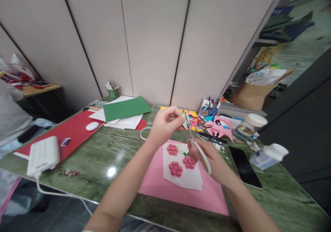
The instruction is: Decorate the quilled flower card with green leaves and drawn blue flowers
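My left hand [169, 123] pinches a small piece of light green paper [185, 121] above the table. In my right hand [207, 158] is a pair of scissors [203, 156] with white handles, its blades pointing up at the green paper. Whether the blades are parted is too small to tell. Below my hands lies a white paper sheet [168, 181] with three pink bead-like flowers [175, 169] and bits of green paper near them. My right hand partly covers the flower on the right. The white sheet rests on a larger pink sheet [155, 187].
Green card [126, 108] and white papers lie at the back left. On the left are red card [74, 139] and a white power bank [44, 156] with a cable. A phone [244, 166], two bottles [270, 156], pink paper scraps [221, 127] and colourful beads [196, 124] are on the right.
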Demonstrator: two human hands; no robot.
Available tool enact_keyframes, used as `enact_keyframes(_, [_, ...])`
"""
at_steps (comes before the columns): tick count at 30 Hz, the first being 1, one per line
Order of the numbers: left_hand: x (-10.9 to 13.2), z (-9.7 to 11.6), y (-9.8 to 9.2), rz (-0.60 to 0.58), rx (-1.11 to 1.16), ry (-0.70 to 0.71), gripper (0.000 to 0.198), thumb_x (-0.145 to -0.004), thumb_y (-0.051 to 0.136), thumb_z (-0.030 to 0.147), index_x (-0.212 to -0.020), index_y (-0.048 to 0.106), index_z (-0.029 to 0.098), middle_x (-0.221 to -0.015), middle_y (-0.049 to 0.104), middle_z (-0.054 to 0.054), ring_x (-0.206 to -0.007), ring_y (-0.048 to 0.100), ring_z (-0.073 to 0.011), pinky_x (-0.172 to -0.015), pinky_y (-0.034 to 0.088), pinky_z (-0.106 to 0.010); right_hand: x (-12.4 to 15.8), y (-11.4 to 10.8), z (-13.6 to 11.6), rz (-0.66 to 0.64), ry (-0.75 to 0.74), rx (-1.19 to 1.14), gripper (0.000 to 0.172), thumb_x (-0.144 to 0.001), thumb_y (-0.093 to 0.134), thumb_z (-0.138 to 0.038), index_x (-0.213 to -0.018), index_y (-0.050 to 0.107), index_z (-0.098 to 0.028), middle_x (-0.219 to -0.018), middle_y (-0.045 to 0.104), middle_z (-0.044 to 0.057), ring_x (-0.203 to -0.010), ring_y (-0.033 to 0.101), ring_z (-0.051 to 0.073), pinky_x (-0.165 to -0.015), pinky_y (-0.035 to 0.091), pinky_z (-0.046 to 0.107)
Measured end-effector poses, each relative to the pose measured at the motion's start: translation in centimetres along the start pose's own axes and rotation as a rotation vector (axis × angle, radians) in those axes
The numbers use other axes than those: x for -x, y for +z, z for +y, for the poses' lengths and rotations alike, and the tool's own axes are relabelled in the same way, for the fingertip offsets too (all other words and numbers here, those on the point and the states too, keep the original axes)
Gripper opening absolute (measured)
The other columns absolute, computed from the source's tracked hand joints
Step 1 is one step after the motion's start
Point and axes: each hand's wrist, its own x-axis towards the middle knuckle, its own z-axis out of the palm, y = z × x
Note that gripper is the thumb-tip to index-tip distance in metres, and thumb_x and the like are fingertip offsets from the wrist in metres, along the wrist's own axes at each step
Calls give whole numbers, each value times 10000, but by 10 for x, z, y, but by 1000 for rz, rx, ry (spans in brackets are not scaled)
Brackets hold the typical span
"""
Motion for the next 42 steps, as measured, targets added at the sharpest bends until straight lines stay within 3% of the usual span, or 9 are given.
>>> enact_keyframes(34, [-3, -3, -7, -62, 27, -27, 135, -703, 605, 198, -629, 503, 149, -596, 567, 7, -560, 573, -98, -540, 468, -209, 2, -3, 0, -9, 30, 26, 402, -874, 360, -522, -649, 380, -190, -568, 414, -36, -542, 368, 103, -530, 277, 248])
enact_keyframes(42, [-10, -13, -8, -75, 134, -131, 131, -701, 618, 220, -657, 518, 147, -639, 589, -2, -577, 597, -107, -563, 481, -219, -5, -8, 9, -77, -25, -176, 432, -877, 332, -554, -669, 410, -184, -592, 418, -26, -544, 358, 102, -541, 287, 254])
